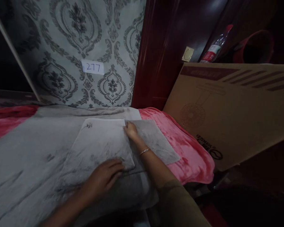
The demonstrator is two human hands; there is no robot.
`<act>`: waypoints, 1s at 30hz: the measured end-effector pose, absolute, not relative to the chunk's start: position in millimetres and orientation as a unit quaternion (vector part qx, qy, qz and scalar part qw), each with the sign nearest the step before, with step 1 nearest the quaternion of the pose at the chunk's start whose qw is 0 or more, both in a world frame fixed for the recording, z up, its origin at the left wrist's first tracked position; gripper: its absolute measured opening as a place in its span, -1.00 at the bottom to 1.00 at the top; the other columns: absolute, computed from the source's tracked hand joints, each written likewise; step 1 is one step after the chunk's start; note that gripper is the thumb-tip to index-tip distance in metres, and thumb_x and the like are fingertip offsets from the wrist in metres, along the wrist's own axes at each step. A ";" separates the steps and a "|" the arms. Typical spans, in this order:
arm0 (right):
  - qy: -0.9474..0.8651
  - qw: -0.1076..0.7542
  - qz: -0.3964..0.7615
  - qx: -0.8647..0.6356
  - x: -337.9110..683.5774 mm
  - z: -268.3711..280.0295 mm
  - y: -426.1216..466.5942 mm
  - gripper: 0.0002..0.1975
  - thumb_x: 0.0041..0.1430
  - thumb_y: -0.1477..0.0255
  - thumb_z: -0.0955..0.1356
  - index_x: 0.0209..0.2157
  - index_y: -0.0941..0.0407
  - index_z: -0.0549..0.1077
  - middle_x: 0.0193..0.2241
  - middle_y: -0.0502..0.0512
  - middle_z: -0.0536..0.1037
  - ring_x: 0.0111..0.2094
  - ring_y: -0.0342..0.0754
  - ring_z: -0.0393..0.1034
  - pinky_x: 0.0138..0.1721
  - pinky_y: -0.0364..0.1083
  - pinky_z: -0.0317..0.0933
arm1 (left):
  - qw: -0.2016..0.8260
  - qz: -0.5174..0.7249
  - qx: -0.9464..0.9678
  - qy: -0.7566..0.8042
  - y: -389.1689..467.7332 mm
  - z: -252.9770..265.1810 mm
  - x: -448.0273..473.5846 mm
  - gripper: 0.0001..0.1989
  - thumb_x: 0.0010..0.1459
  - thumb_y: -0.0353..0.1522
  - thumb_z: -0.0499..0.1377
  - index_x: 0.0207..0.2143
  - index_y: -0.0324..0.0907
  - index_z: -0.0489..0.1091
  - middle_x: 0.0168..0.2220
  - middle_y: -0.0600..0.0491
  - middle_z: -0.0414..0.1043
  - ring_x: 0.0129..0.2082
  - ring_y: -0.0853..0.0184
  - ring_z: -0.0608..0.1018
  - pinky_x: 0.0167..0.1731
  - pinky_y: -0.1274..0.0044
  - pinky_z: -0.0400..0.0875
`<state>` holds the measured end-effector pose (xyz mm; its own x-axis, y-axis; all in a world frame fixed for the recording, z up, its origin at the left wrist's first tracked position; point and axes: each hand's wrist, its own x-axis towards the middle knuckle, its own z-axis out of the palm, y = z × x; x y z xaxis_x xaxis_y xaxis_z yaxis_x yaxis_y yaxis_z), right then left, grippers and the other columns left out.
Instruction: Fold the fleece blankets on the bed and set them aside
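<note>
A grey plush cloth [104, 138] with a small dark leaf-like mark at its far left corner lies folded over in front of me. My right hand [132, 130] has its fingers closed on the far right corner of the upper layer. To the right, the cloth's lower part [153, 135] spreads flat beneath that wrist, which wears a thin bracelet. My left hand [106, 176] rests palm down near the closer right corner, fingers stretched out and slightly blurred. Underneath is a larger grey plush cover [38, 151].
A pink-red blanket [180, 148] shows at the right, under the grey layers. Beyond it leans a large cardboard box [236, 104], with a plastic bottle [214, 50] behind its top edge. Patterned wallpaper bearing a "277" paper label [93, 67] and a dark red wooden panel [156, 56] stand at the back.
</note>
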<state>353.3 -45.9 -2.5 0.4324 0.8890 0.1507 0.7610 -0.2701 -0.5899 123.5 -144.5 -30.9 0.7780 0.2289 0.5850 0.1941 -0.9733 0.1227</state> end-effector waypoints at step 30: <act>-0.793 0.185 0.137 -0.565 312.1 -29.4 -208.2 -0.51 0.44 0.17 0.18 0.30 0.02 0.27 0.40 0.11 0.08 0.43 0.06 -0.21 0.38 0.17 -0.17 | 0.021 0.047 0.937 0.345 12.8 -12.7 112.4 -0.42 0.30 -0.11 -0.10 0.29 -0.05 0.27 0.36 -0.13 0.16 0.35 -0.01 0.22 0.24 0.11 0.13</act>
<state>312.1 -208.2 -29.4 -0.2941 0.9457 0.1386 0.8441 0.3250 -0.4265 112.4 12.8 -12.7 0.7570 0.6493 0.0738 0.6453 -0.7605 0.0722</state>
